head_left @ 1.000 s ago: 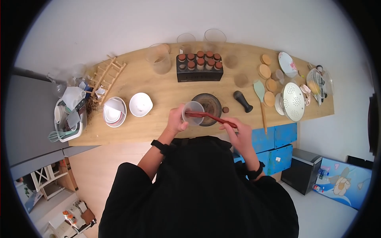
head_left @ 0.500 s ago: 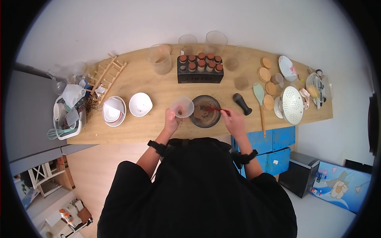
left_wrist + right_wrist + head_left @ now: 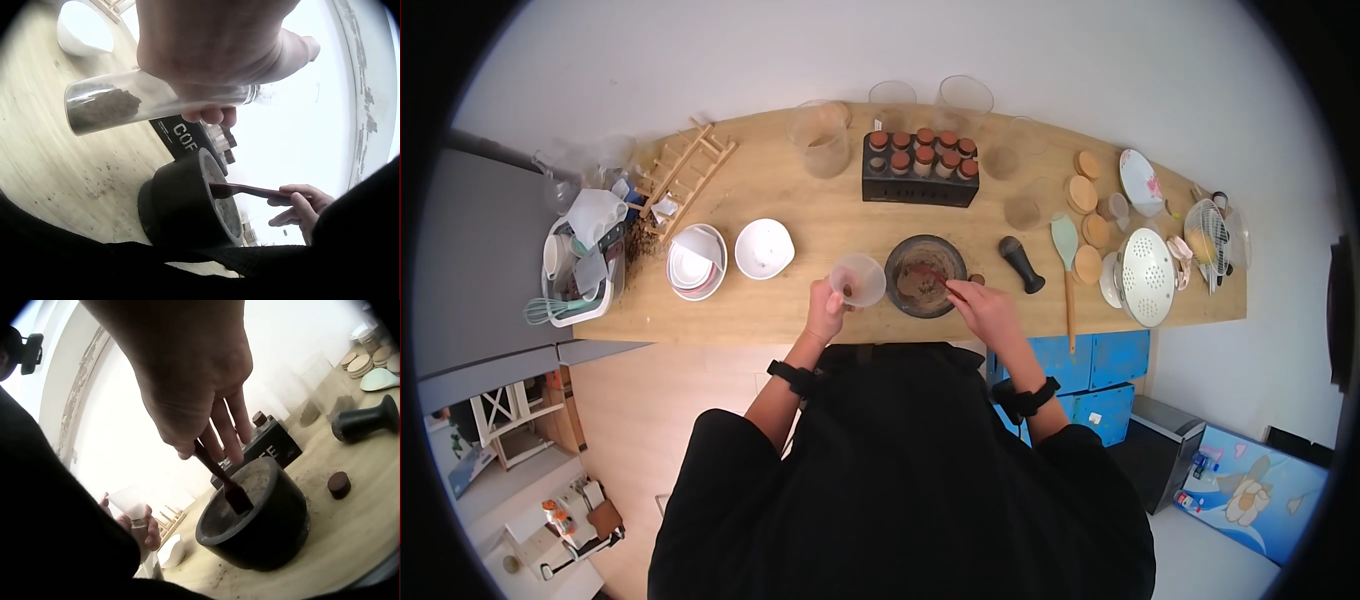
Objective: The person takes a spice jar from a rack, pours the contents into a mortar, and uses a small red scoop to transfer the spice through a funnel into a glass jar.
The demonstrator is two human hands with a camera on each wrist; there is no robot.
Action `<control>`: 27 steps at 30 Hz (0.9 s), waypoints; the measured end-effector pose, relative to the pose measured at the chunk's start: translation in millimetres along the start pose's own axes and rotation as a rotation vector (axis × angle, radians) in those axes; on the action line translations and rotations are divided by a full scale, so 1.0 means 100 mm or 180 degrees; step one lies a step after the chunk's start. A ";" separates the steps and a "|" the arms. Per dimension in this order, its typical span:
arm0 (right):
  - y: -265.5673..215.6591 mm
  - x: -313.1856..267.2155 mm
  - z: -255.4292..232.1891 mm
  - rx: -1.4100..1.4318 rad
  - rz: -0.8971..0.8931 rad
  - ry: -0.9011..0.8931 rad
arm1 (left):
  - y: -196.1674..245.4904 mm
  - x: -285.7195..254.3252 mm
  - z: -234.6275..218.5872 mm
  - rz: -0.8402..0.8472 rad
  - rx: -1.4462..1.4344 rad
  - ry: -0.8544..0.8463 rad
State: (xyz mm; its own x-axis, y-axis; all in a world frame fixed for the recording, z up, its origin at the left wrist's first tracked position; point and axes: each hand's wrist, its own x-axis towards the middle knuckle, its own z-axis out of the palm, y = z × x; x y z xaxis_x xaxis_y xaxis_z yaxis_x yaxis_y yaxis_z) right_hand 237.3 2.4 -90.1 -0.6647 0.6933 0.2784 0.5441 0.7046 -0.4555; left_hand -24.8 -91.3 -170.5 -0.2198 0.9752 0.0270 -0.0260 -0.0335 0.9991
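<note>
My left hand [image 3: 824,310] grips a glass tube [image 3: 103,106] with brown powder in its bottom end. A translucent funnel [image 3: 860,278] sits in the tube's mouth, just left of the black mortar [image 3: 275,525]. Between the thumb and fingers of my right hand [image 3: 988,312], a dark red scoop [image 3: 215,464] is pinched by its handle. Its flat end dips inside the mortar, where brown powder coats the bottom and wall. A small brown cap [image 3: 339,485] lies on the table to the right of the mortar.
Behind the mortar stands a black rack [image 3: 920,190] of brown-capped tubes. A black pestle [image 3: 1020,265] lies to the right, beside a green spatula [image 3: 1065,243] and a white colander [image 3: 1147,275]. White bowls [image 3: 764,249] and a wooden rack [image 3: 690,180] are on the left.
The scoop has gone from over the funnel down into the mortar, with the right hand following. The left hand has shifted the funnel and tube leftward, off the mortar's edge.
</note>
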 end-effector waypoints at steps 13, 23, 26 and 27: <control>0.40 -0.01 0.15 0.2570 0.2869 -0.0206 | -0.05 -0.06 0.01 0.0339 0.0962 0.0053; 0.50 -0.21 0.31 0.3668 0.3602 0.0024 | -0.13 -0.11 -0.05 0.0186 0.1071 0.0084; 0.54 -0.23 0.35 0.3786 0.3584 0.0049 | -0.14 -0.07 -0.05 0.0156 0.1087 0.0073; 0.55 -0.25 0.35 0.3894 0.3626 0.0040 | -0.15 -0.06 -0.04 0.0117 0.1109 0.0071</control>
State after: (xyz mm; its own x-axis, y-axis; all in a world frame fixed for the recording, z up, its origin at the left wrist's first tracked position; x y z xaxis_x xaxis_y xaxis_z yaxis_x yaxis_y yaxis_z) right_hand 265.9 18.8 -151.5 -0.2300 0.7389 -0.6333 0.0162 -0.6477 -0.7617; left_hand -27.1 -97.8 -185.9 -0.2359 0.9695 0.0662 0.3157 0.0120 0.9488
